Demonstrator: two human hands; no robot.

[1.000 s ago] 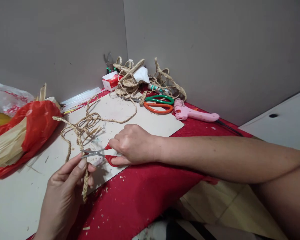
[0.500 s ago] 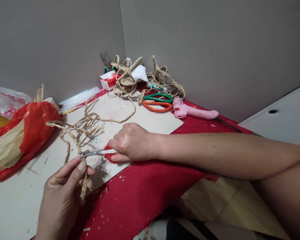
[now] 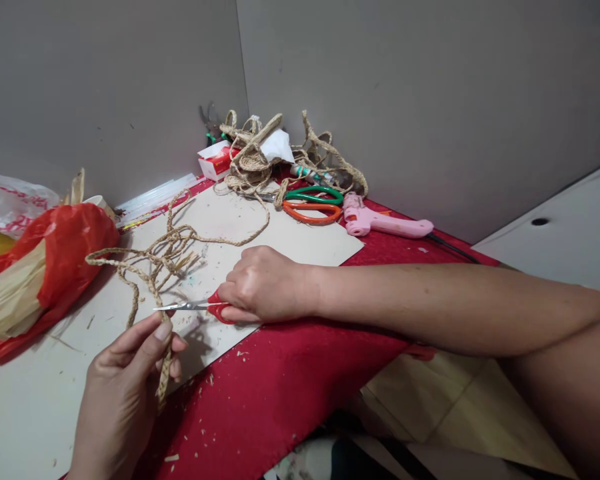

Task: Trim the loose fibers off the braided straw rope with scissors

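Between thumb and fingers, my left hand (image 3: 130, 373) pinches a braided straw cord (image 3: 164, 373), whose thick end hangs below the fingers. My right hand (image 3: 255, 283) is closed around the red handles of small scissors (image 3: 220, 310). Their blades point left and lie across the cord just above my left thumb, and they look closed together. Whether the cord is cut through there, I cannot tell. Beyond the blades, the rest of the cord lies in a loose tangle (image 3: 173, 247) on the pale board (image 3: 35, 413).
At left is a red plastic bag (image 3: 80, 233) with pale straw husks (image 3: 15, 293). Toward the back corner are coiled braids (image 3: 253, 157), green-and-orange-handled scissors (image 3: 313, 217), a pink glue gun (image 3: 390, 225), a red-and-white box (image 3: 215, 162) and clear glue sticks (image 3: 155, 197). Scraps dot the red cloth (image 3: 260, 400).
The scissors' handles and blades have come together across the cord at my left fingertips. Both hands stay in nearly the same place.
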